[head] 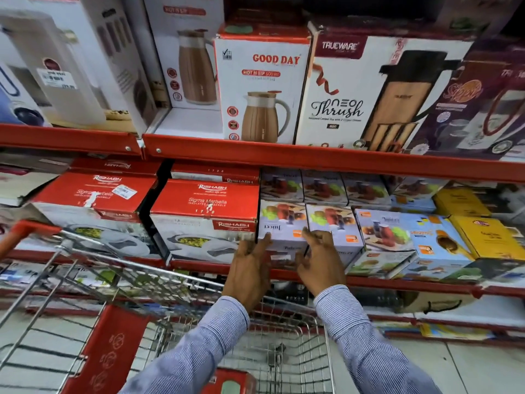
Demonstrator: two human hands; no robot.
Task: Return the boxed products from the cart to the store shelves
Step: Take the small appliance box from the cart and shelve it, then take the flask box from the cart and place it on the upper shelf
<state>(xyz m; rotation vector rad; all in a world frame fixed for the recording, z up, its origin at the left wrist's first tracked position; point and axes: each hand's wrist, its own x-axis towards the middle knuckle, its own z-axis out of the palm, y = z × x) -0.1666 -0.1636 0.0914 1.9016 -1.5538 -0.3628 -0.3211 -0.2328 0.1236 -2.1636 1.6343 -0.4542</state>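
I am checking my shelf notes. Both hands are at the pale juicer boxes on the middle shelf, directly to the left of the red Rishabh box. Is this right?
Not quite: the head view shows the juicer boxes directly to the right of the red Rishabh box, not left. The rest holds: the left hand and right hand are both at them on the middle shelf.

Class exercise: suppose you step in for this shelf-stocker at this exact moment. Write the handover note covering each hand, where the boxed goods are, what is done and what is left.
Left hand: open, fingers on the front left edge of the Juicer box on the middle shelf.
Right hand: open, against the same box's right side, beside a matching Juicer box.
Done: this box sits on the shelf next to the Rishabh casserole box; it seems to need only squaring up.
Left: the shopping cart below holds at least one red box at the bottom of the view. The rest of the basket is hard to see.
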